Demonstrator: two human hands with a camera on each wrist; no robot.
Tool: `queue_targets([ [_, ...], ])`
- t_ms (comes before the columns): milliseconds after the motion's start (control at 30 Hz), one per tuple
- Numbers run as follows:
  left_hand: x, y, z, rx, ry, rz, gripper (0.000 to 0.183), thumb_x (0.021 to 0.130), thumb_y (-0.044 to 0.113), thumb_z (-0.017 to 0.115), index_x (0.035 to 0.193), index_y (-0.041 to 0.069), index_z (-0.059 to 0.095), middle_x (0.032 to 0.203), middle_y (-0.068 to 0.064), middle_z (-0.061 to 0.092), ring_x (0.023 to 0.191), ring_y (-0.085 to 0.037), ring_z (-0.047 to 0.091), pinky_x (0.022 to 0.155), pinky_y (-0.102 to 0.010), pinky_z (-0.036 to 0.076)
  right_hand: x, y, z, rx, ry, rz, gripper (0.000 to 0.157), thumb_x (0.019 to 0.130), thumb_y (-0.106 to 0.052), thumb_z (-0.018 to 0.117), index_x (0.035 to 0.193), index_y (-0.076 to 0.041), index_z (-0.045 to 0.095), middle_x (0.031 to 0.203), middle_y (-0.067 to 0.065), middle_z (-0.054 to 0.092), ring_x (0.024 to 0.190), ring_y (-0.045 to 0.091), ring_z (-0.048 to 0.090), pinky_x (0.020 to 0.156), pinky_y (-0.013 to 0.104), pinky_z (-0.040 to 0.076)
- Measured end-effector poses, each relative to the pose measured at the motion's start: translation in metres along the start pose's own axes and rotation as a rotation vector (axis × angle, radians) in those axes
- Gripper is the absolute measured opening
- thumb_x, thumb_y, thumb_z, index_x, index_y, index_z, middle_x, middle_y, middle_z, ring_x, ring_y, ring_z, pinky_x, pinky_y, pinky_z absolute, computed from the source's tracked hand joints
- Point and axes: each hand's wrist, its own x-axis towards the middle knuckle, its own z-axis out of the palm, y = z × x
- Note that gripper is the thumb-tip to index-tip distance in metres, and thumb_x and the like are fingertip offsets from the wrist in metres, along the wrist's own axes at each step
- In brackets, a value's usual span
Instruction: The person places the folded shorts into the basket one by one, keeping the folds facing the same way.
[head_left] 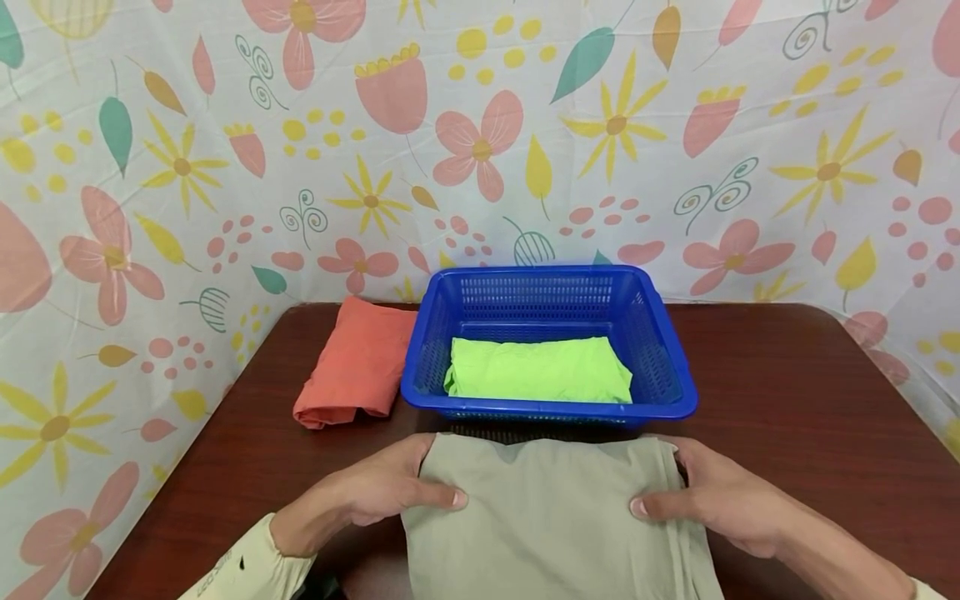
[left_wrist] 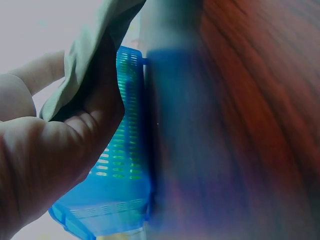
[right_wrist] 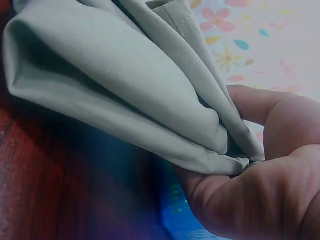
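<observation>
Both hands hold up a folded grey-beige cloth garment [head_left: 555,517] in front of the basket. My left hand [head_left: 393,483] grips its left edge, thumb on the near face and fingers behind. On the opposite edge my right hand [head_left: 712,500] pinches the layers the same way. In the right wrist view the garment [right_wrist: 115,75] shows several loose folds and a stitched hem, with the right hand [right_wrist: 260,185] at its corner. A blue plastic basket [head_left: 551,408] stands just beyond, with a folded lime-green cloth [head_left: 536,371] lying inside its near half.
A folded coral-red cloth [head_left: 360,358] lies left of the basket, against its side. The dark brown wooden table [head_left: 795,392] extends to both sides. Behind it hangs a white curtain [head_left: 480,225] printed with flowers and leaves.
</observation>
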Motion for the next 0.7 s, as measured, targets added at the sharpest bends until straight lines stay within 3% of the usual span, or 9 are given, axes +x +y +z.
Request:
queue_targets([
  [267,-0.008,0.01,0.005,0.024,0.001,0.012,0.047,0.097,0.006,0.077,0.14,0.007,0.057,0.129,-0.013,0.072,0.115,-0.026,0.07,0.098,-0.035,0.056,-0.006,-0.01,0.005,-0.034,-0.013,-0.026,0.045,0.1,-0.003,0.07,0.14,0.005,0.051,0.122,0.021,0.07,0.105,0.027,0.073,0.086,0.041,0.062],
  [400,-0.013,0.015,0.007,0.013,-0.035,0.04,0.052,0.096,0.005,0.077,0.144,0.008,0.055,0.133,-0.013,0.07,0.118,-0.025,0.068,0.1,-0.036,0.055,-0.009,-0.016,0.007,-0.049,-0.029,-0.037,0.042,0.101,-0.003,0.069,0.139,0.004,0.053,0.122,0.024,0.07,0.106,0.028,0.073,0.085,0.043,0.062],
  [533,-0.017,0.02,0.008,0.01,-0.061,0.065,0.054,0.097,0.004,0.076,0.146,0.008,0.054,0.135,-0.013,0.069,0.12,-0.025,0.067,0.101,-0.036,0.055,-0.012,-0.021,0.008,-0.075,-0.025,-0.043,0.042,0.101,-0.005,0.069,0.14,0.003,0.054,0.124,0.023,0.07,0.107,0.026,0.072,0.088,0.039,0.061],
  [700,-0.018,0.024,0.009,0.038,-0.045,0.076,0.053,0.096,0.005,0.077,0.145,0.008,0.055,0.133,-0.013,0.07,0.12,-0.025,0.068,0.1,-0.035,0.055,-0.013,-0.027,0.009,-0.105,-0.005,-0.034,0.045,0.101,-0.008,0.071,0.142,0.001,0.053,0.125,0.022,0.069,0.108,0.026,0.072,0.09,0.037,0.06],
])
